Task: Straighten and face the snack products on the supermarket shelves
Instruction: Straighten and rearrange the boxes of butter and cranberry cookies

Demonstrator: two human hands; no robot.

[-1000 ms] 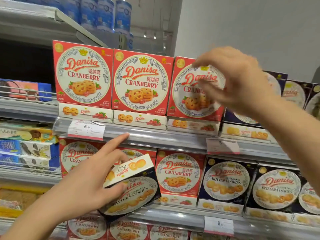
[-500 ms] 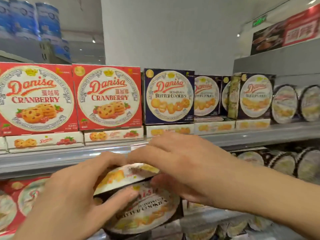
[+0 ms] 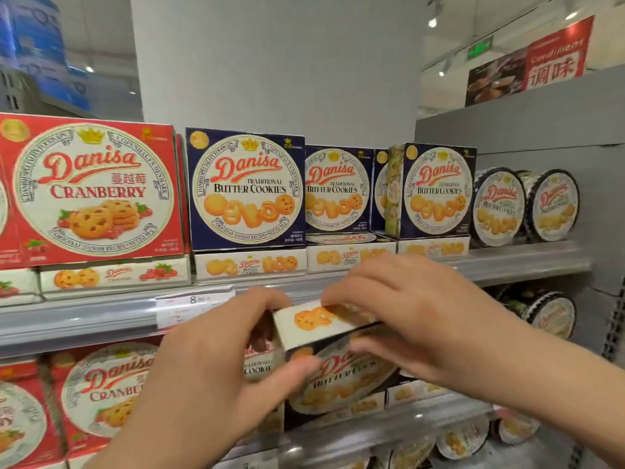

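At centre, slightly toward 5 o'clock: a navy Danisa butter cookie box (image 3: 333, 363) is held in front of the lower shelf, tilted, its white top panel turned up toward the camera.
Left hand (image 3: 216, 377): its fingers are curled round the box's left side, the thumb (image 3: 297, 370) pressed on the printed front, the fingertips hooked over the top back edge.
Right hand (image 3: 422, 330): it is laid over the box's right top corner, fingers bent onto the white panel, thumb underneath against the front.
Upper shelf (image 3: 84, 319), 9 to 3 o'clock: a red Danisa Cranberry box (image 3: 91, 191) is seen at 10 o'clock, faced forward.
Butter cookie row: a navy box (image 3: 245, 189) stands just beside the red one; a second (image 3: 338, 189) is set further back; a third (image 3: 438, 191) stands at 2 o'clock.
Round tins (image 3: 524, 206): two stand on edge at 3 o'clock.
Price tag (image 3: 192, 304): it is clipped to the upper shelf rail, beside the left hand's fingertips.
Lower shelf, 8 o'clock: more Cranberry boxes (image 3: 108, 390) are stood upright.
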